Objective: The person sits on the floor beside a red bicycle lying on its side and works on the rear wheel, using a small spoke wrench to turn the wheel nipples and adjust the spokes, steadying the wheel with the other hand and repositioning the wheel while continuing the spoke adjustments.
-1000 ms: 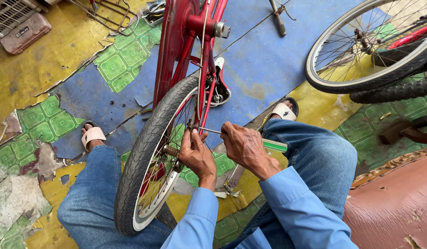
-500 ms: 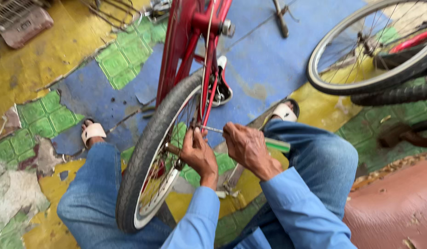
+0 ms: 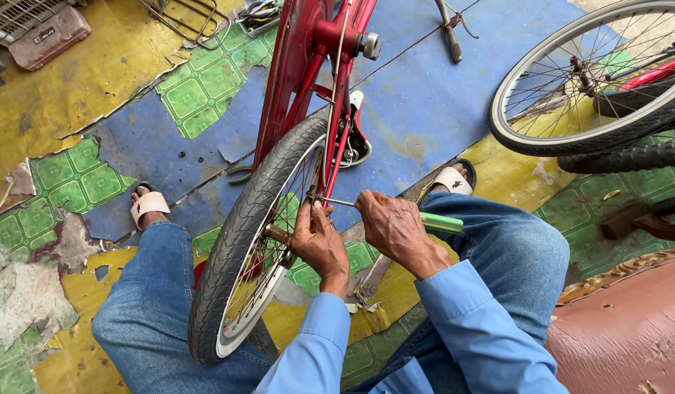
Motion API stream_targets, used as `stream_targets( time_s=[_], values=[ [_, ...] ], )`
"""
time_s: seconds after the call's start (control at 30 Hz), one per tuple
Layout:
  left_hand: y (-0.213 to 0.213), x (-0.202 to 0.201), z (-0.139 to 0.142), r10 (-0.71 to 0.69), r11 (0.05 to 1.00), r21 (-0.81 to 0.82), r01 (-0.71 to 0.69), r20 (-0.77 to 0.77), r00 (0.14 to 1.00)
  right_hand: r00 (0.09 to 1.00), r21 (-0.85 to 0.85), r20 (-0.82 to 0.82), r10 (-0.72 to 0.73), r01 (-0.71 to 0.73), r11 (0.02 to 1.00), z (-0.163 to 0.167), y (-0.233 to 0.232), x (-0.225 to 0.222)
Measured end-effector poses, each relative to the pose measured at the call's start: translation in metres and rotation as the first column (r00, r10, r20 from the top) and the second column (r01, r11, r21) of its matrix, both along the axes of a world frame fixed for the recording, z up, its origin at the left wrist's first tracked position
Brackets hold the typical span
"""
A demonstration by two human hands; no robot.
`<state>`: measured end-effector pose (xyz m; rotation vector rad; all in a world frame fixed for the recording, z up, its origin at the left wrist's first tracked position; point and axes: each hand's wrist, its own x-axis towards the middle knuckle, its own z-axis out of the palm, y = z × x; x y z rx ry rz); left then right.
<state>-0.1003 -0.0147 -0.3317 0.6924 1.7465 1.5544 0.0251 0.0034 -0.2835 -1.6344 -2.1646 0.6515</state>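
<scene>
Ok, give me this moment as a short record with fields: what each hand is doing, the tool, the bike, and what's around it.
left hand: left hand pinches the spot at the wheel where the tool tip meets it
right hand: right hand grips the screwdriver by its green handle, shaft pointing left toward the wheel
wheel: black-tyred wheel sits between the person's knees
frame: red bicycle frame, upright over the wheel
nearby: second wheel at upper right; grey crate at upper left
floor: patchy vinyl floor, blue, yellow and green
</scene>
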Motion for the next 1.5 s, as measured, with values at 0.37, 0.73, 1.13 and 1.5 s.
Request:
stream_targets(
  time_s=[0.37, 0.73, 1.13, 1.5],
  values=[
    [0.000, -0.001, 0.000, 0.004, 0.999, 0.052, -0.003, -0.027, 1.000, 0.999, 0.028, -0.009, 0.050, -0.050, 0.998, -0.007, 0.002, 0.000],
    [0.003, 0.000, 0.001, 0.010, 1.000, 0.013, -0.009, -0.050, 0.999, 0.999, 0.015, -0.025, 0.048, -0.048, 0.999, -0.005, 0.006, -0.001],
    [0.000, -0.002, -0.001, -0.015, 0.999, -0.038, 0.011, -0.096, 0.995, 0.997, 0.009, -0.033, 0.064, -0.064, 0.998, -0.011, 0.007, -0.002],
    [0.002, -0.004, -0.004, -0.020, 0.999, 0.025, 0.020, 0.004, 1.000, 0.995, 0.030, -0.073, 0.071, -0.069, 0.997, -0.018, 0.008, -0.004]
  ],
)
